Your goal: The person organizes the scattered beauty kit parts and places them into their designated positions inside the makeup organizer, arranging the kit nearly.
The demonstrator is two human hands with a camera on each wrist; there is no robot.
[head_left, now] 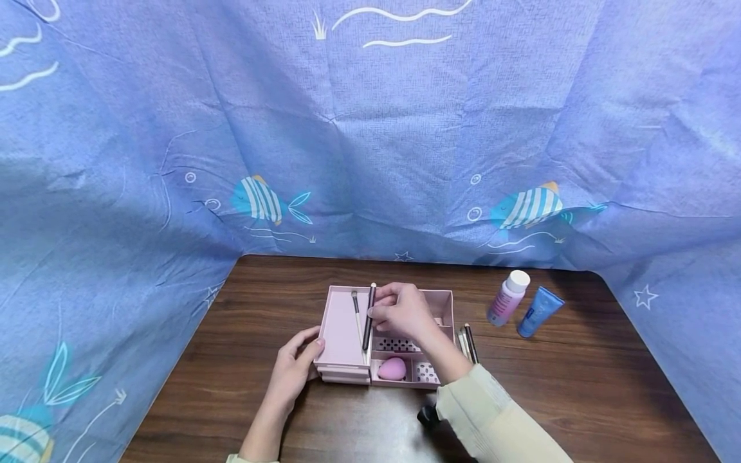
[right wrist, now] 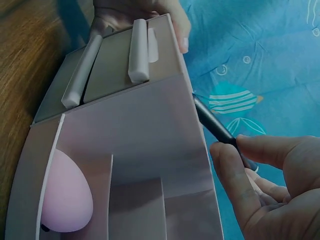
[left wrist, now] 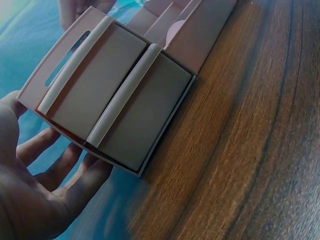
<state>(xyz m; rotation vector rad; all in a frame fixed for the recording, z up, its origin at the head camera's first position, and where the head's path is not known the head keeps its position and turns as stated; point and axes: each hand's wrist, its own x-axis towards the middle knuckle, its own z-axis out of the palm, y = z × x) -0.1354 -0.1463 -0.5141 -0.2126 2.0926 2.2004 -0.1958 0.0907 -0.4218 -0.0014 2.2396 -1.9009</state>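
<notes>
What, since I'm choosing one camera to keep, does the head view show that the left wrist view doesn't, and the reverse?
Only head: the white-capped bottle, blue tube and slim handles right of the pink organizer.
Only left wrist: the elongated slot above the drawers.
Both: the left hand, right hand, organizer, makeup sponge and wooden table.

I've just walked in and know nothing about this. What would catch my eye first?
Probably the big blue backdrop behind the wooden table, printed with striped fish. Next, the pink box on the table, where the right hand pinches a dark brush in its fingers. Then the egg-shaped pink sponge in a front compartment.
</notes>
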